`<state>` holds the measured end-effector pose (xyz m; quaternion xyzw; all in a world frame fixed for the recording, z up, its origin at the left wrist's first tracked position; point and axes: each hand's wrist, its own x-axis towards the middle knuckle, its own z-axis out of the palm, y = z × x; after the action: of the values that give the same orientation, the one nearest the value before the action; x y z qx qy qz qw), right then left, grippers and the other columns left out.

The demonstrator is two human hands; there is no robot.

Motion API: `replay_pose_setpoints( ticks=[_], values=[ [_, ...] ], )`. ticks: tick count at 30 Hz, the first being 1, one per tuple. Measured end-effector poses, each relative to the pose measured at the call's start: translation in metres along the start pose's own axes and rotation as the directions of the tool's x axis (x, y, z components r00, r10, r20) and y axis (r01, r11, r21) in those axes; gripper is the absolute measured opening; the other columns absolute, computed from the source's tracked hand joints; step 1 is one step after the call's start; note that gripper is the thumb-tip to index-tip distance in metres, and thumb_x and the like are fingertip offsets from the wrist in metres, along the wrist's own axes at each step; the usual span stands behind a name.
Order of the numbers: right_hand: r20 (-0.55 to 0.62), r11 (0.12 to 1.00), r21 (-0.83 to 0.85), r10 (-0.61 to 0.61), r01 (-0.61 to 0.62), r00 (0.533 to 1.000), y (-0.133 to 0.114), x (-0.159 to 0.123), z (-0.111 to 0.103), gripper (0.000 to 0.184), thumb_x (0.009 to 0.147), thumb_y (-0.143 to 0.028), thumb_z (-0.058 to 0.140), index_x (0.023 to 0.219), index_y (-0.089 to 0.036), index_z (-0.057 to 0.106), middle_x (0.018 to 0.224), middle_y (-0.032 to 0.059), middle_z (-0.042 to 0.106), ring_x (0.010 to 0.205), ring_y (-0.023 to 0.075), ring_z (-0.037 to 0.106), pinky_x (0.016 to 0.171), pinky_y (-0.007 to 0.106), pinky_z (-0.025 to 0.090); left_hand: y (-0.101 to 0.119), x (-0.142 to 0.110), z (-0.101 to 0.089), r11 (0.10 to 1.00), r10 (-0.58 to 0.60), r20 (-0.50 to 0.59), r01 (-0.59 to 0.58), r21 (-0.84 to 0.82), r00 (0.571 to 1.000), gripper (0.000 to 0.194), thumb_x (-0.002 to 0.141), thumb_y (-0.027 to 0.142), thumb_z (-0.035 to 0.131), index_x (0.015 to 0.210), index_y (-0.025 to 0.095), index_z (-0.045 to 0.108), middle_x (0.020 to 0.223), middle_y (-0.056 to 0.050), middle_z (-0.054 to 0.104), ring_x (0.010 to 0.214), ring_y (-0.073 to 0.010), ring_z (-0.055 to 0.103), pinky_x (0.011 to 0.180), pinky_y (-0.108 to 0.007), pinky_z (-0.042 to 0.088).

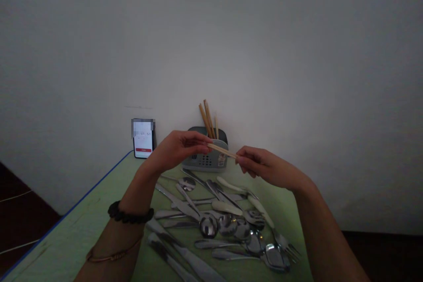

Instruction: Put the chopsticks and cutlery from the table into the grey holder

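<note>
Between both hands' fingertips, pale chopsticks (222, 150).

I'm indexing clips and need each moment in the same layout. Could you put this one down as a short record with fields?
Left hand: pinches one end of the pale sticks
Right hand: pinches their other end
Holder: grey, with holes in its front, against the wall
In holder: brown sticks and a pale stick, upright or leaning
Cutlery: spoons, a fork and other pieces, loosely strewn and overlapping
Phone: upright, screen lit, left of the holder
Surface: green table, blue edge
</note>
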<state>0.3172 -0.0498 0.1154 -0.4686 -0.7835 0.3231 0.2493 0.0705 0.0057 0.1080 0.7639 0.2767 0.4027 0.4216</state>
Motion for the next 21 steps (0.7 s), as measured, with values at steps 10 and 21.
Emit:
replay_pose_setpoints(
  ticks=[10, 21],
  values=[
    [0.012, 0.998, 0.055, 0.022, -0.023, 1.000, 0.003, 0.002, 0.003, 0.023, 0.084, -0.040, 0.053, 0.089, -0.018, 0.055, 0.067, -0.0022, 0.055, 0.058, 0.0103, 0.051, 0.056, 0.024, 0.041, 0.002, 0.004, 0.006, 0.970, 0.045, -0.143, -0.009, 0.243, 0.989, 0.025, 0.080, 0.038, 0.060, 0.080, 0.014, 0.065, 0.072, -0.001, 0.068, 0.065, -0.0123, 0.060, 0.058, -0.021, 0.046],
    [0.023, 0.989, -0.144, 0.022, -0.019, 0.999, 0.013, 0.004, 0.004, 0.026, 0.088, -0.035, 0.046, 0.082, -0.016, 0.062, 0.080, 0.0051, 0.067, 0.070, 0.0150, 0.058, 0.065, 0.027, 0.044, 0.007, 0.012, 0.023, 0.976, -0.026, -0.326, -0.046, -0.212, 0.945, 0.041, 0.060, 0.037, 0.079, 0.087, 0.013, 0.060, 0.077, -0.003, 0.070, 0.068, -0.0152, 0.066, 0.064, -0.027, 0.055]
  ],
)
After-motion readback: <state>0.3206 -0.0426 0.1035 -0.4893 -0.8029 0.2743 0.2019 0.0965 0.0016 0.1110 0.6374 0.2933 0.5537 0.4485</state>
